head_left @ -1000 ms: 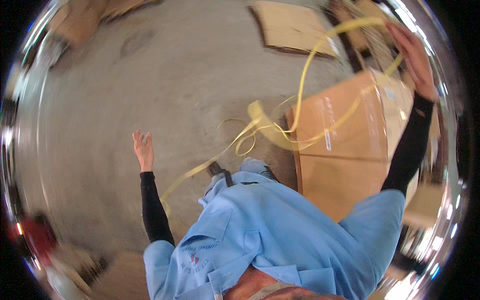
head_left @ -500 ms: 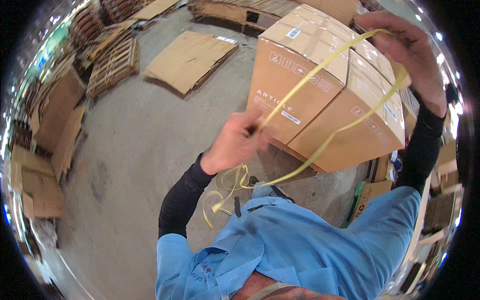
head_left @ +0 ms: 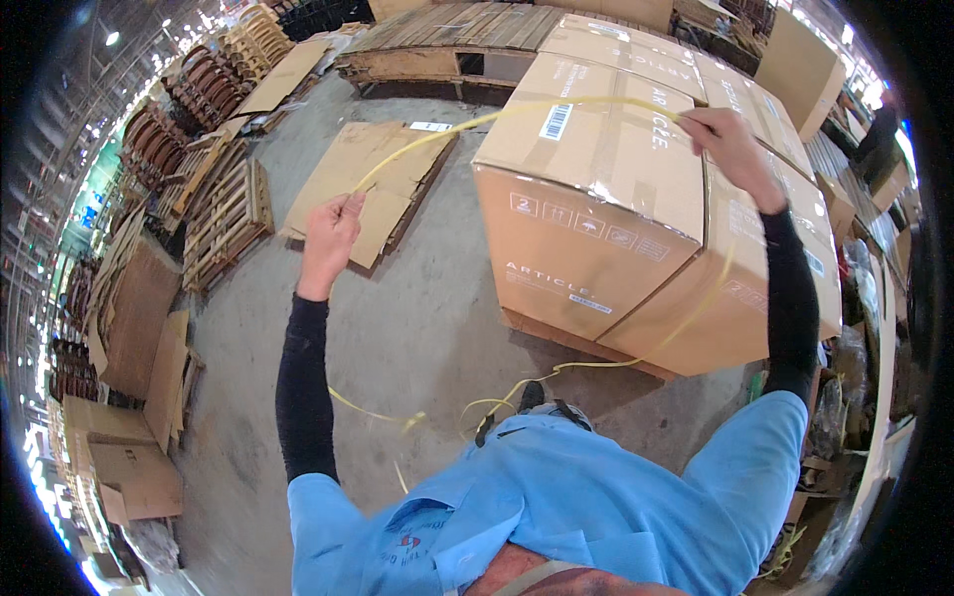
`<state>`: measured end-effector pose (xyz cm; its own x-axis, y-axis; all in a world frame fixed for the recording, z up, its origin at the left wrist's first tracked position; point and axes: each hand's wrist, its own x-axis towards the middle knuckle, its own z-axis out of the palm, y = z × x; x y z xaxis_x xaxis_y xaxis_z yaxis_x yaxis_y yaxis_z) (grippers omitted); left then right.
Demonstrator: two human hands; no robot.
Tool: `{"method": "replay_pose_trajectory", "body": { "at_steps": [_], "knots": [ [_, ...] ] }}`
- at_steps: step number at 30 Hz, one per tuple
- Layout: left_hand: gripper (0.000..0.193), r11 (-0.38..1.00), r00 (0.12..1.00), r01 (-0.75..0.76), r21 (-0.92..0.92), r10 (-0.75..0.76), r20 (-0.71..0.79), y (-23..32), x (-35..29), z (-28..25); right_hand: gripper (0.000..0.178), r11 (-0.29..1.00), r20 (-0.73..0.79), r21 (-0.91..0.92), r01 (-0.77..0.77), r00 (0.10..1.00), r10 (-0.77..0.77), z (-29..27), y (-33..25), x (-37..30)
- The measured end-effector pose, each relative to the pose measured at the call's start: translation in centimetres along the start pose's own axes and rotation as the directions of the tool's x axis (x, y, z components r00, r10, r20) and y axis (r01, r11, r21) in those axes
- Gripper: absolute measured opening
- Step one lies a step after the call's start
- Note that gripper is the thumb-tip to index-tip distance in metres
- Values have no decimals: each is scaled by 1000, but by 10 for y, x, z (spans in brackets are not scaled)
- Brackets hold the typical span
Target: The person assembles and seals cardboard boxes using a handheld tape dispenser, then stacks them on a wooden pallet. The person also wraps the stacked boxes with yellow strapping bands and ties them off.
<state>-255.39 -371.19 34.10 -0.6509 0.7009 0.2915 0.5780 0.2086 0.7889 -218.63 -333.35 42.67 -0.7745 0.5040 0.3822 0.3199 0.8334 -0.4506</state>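
Note:
A yellow packing strap (head_left: pixel 467 123) arches between my two hands, passing above the top of a stack of large brown cartons (head_left: pixel 596 248). My left hand (head_left: pixel 331 238) is closed on one part of it, out to the left over the grey floor. My right hand (head_left: pixel 733 149) pinches the strap above the nearest cartons' top. From the right hand the strap drops past the front carton and trails to the floor by my feet. Another loose length hangs below my left hand. The cartons stand side by side on a wooden pallet (head_left: pixel 542 330).
Flattened cardboard (head_left: pixel 373 184) lies on the floor left of the cartons. Further left are wooden pallets (head_left: pixel 227 223) and folded cardboard boxes (head_left: pixel 124 447). A low wooden platform (head_left: pixel 437 50) stands behind. Clutter and plastic wrap (head_left: pixel 845 387) line the right side.
My left hand has moved left and up, drawing the strap wide. My right hand has come lower and inward over the cartons. My view has tilted up, showing more of the carton tops.

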Motion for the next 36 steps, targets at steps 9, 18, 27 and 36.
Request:
{"method": "replay_pose_trajectory", "body": {
  "at_steps": [9,18,27,36],
  "knots": [
    [55,986,988,153,-65,-152,25,-86,173,123,28,973,-99,-203,-108,991,90,94,71,139],
    [56,999,995,45,7,-45,89,-223,326,253,29,902,-91,-378,-209,978,188,166,148,297],
    [49,962,953,265,-65,-251,168,-299,367,330,25,844,54,-495,-207,962,268,262,226,439],
    [44,946,875,324,-1,-299,382,-329,359,379,22,722,292,-690,-54,891,346,273,262,471]
  ]
}}
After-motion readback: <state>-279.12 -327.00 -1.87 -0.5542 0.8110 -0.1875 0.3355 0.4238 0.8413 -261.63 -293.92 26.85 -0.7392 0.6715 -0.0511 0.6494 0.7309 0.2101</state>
